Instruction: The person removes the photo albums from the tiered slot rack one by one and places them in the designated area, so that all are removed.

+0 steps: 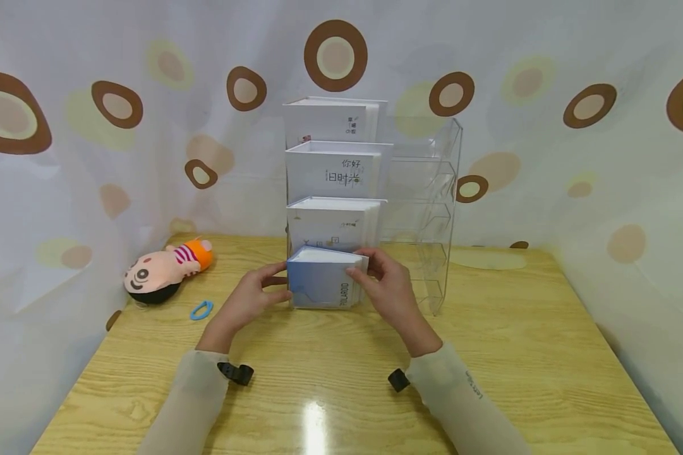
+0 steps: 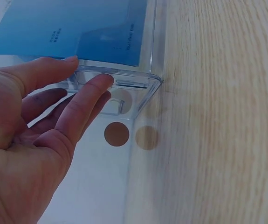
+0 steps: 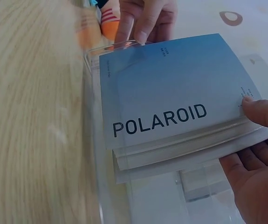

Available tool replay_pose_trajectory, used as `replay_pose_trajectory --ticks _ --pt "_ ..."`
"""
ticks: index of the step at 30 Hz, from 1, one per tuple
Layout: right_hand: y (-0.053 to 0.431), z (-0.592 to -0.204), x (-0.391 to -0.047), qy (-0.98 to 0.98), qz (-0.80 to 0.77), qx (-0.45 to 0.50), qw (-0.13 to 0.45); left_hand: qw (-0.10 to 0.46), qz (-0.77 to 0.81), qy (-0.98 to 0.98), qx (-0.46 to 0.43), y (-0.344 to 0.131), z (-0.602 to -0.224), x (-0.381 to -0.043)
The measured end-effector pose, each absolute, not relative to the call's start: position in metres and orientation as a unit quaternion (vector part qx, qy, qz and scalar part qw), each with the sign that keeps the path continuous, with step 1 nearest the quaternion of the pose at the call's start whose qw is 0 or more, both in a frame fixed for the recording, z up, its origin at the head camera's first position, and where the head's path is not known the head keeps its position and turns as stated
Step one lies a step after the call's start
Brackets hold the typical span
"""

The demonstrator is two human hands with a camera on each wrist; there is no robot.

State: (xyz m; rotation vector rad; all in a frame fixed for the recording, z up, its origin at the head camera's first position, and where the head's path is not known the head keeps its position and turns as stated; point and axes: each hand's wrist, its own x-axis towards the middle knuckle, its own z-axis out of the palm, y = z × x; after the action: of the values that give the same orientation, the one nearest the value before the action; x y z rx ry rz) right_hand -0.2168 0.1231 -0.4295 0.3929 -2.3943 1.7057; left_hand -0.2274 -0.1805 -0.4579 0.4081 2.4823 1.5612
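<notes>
Right hand (image 1: 389, 284) pinches album (image 1: 320, 285); left hand (image 1: 253, 298) outstretched beside rack (image 1: 452, 189).

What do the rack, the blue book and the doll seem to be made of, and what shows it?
Rack: clear, glossy plastic, perhaps acrylic; it is see-through with bright edges.
Blue book: likely paper and smooth card, by its pale, layered page edges.
Doll: probably plush fabric, matte, judging by its rounded, stuffed look.

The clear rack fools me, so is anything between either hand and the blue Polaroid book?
For the left hand, yes: the rack's clear side wall stands between its fingers and the book. Nothing visible blocks the right hand, which pinches the book's right side.
</notes>
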Motion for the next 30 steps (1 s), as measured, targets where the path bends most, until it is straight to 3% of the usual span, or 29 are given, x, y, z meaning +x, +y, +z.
replay_pose_trajectory --ticks 30 --pt "0.1327 -0.4199 -0.212 -0.814 0.536 0.174 0.141 0.098 0.538 0.826 0.135 -0.1828 -0.4595 -0.2264"
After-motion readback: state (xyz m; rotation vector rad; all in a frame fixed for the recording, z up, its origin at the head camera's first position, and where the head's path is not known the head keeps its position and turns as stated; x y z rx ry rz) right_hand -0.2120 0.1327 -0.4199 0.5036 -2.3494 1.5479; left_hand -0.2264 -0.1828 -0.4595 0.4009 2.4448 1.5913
